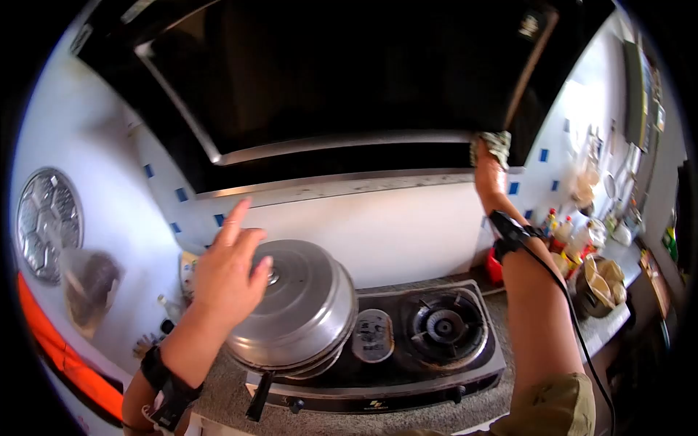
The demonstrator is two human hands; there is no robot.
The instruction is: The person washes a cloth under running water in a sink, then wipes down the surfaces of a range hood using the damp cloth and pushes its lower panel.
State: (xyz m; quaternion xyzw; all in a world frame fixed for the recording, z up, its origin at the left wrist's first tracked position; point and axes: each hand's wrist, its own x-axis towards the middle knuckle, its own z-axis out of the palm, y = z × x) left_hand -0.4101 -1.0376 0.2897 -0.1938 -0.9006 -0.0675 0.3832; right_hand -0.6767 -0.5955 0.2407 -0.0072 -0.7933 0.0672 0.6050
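Observation:
A crumpled patterned cloth [496,147] is in my right hand [488,171], pressed against the lower right corner of the dark range hood [327,156]. My left hand [231,265] hangs in the air in front of the large lidded metal pot [298,312], its fingers apart and nothing in them. The index finger points up toward the hood's lower edge. Under both hands is a two-burner gas stove [378,389]; the pot covers its left burner, while the right burner [445,327] is bare.
Bottles [563,229] and a bag-lined container [600,283] stand on the counter at right. Utensils hang on the right wall. A black cable [567,298] runs from my right wrist. An orange item [65,356] is at lower left.

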